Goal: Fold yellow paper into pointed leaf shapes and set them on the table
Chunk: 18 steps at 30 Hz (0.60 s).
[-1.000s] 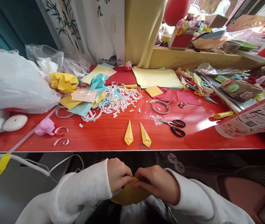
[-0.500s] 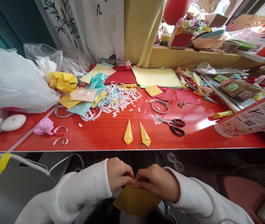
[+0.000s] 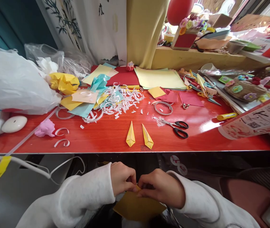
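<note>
Below the table's front edge, a sheet of yellow paper [image 3: 138,207] hangs from my fingers over my lap. My left hand [image 3: 123,179] pinches its top edge from the left, and my right hand [image 3: 160,186] pinches the same edge close beside it. The fingertips of both hands nearly meet there. Two narrow folded yellow paper pieces, one on the left [image 3: 130,136] and one on the right [image 3: 147,137], lie on the red table [image 3: 101,139] just beyond my hands, their thin points facing away from me.
Black-handled scissors [image 3: 178,128] and a tape ring [image 3: 163,108] lie right of centre. White paper scraps [image 3: 122,99] are heaped behind the folded pieces. A white plastic bag [image 3: 13,82] fills the left side; a large labelled cup [image 3: 255,118] leans at the right.
Both hands have shifted very slightly, with a little more space between them. The yellow paper's top edge shows a bit more between the fingertips.
</note>
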Available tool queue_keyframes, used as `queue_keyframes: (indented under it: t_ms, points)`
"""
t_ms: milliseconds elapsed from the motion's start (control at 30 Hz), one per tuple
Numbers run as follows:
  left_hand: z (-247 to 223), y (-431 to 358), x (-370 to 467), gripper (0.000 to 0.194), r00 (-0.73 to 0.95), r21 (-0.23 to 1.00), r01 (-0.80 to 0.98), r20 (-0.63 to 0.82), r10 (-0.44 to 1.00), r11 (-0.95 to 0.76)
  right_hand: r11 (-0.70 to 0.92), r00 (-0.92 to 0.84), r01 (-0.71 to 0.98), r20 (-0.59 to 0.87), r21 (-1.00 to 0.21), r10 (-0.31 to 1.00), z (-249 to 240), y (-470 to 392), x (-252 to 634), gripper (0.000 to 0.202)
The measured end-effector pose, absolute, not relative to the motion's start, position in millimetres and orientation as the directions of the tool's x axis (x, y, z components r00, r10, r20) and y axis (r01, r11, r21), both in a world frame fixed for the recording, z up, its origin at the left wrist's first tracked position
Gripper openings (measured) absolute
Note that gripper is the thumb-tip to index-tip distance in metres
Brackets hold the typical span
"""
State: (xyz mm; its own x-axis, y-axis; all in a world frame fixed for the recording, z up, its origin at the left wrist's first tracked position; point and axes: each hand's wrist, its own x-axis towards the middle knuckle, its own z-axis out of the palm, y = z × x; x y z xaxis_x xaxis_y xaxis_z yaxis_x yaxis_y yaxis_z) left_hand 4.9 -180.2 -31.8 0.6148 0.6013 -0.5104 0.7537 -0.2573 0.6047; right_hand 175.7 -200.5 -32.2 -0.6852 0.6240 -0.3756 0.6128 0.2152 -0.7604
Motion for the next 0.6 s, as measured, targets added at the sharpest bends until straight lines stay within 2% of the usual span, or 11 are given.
queue_keyframes:
  t_ms: [233, 433, 600]
  points:
    - [-28.1, -181.6, 8.0, 0.021, 0.6, 0.571, 0.777, -0.545, 0.586, -0.264, 0.233, -0.717, 0.574, -0.345, -0.785, 0.605, -31.1, -202.1, 176.6, 0.04]
    - [-27.3, -183.7, 10.2, 0.014, 0.559, 0.532, 0.808, -0.556, 0.616, -0.253, 0.284, -0.694, 0.594, -0.301, -0.753, 0.654, -33.7, -202.9, 174.3, 0.035]
    - [-27.0, -183.3, 8.9, 0.017, 0.598, 0.51, 0.79, -0.521, 0.609, -0.34, 0.338, -0.727, 0.561, -0.254, -0.756, 0.638, -38.7, -205.0, 174.4, 0.031]
